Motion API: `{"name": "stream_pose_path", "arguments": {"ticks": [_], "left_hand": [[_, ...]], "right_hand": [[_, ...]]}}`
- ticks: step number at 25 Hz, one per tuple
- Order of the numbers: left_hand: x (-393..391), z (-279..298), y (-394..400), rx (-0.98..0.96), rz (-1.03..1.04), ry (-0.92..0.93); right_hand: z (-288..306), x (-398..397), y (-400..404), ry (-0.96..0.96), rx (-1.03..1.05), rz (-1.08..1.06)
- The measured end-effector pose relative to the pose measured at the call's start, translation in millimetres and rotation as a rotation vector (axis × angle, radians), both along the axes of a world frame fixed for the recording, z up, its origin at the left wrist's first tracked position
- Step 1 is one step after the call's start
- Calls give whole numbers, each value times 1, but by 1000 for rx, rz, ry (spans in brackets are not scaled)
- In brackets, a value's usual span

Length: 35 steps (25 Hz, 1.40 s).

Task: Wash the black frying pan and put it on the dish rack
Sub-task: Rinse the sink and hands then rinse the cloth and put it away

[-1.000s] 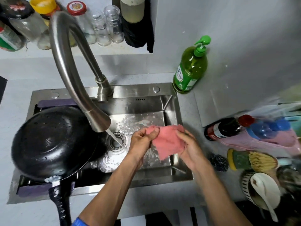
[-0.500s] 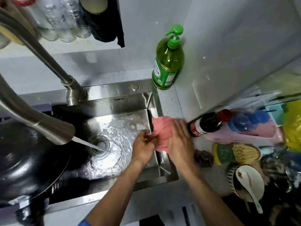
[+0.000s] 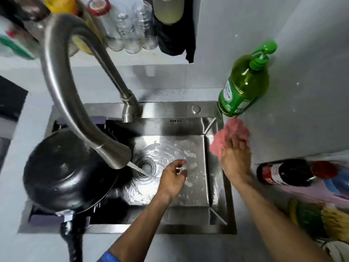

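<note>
The black frying pan [image 3: 62,171] lies bottom up on a rack over the left part of the steel sink [image 3: 170,129], its handle [image 3: 70,235] pointing toward me. Water runs from the curved steel tap [image 3: 79,103] into the drain [image 3: 145,168]. My left hand [image 3: 172,178] hovers over the wet basin right of the drain, fingers loosely curled, holding nothing. My right hand [image 3: 236,159] presses a pink cloth [image 3: 232,133] onto the sink's right rim and the counter. The dish rack is mostly hidden under the pan.
A green soap pump bottle [image 3: 243,86] stands at the sink's back right corner. A dark bottle with a red cap [image 3: 294,173] lies on the right counter, with brushes and sponges [image 3: 321,218] nearer me. Jars and glasses [image 3: 132,29] line the back shelf.
My left hand has let go of the pink cloth and moved into the basin. My right hand has carried the cloth right, onto the sink rim and counter. The view swung back left.
</note>
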<state>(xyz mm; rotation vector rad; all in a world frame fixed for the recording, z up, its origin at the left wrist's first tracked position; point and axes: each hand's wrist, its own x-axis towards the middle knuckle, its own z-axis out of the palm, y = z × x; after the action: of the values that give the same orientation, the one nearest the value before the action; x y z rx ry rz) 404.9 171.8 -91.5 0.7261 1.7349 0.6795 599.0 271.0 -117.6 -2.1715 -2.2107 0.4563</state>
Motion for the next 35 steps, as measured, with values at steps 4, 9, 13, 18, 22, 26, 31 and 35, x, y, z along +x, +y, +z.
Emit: {"name": "stream_pose_path", "arguments": {"ticks": [4,9,13,18,22,26,31,35], "left_hand": [[-16,11,5,49,7,-46],[-18,2,-2,46,-129,-12],[-24,-10,-12,30,-96,-33],[-41,-2,-30,24,-87,30],[-52,0,-50,76,-185,160],[-74,13,-72,61,-180,173],[-139,51,-87,160,-258,351],[-202,77,-112,259,-80,511]], "right_hand": [[44,-46,2,862,32,-423],[41,-156,75,562,254,59],[2,-209,95,186,-307,664],[-28,-126,119,265,-62,487],[-25,-80,107,160,151,309],[-21,-78,54,668,-51,-248],[53,-88,-99,1484,-640,-898],[88,-144,-171,1652,-721,-1100]]}}
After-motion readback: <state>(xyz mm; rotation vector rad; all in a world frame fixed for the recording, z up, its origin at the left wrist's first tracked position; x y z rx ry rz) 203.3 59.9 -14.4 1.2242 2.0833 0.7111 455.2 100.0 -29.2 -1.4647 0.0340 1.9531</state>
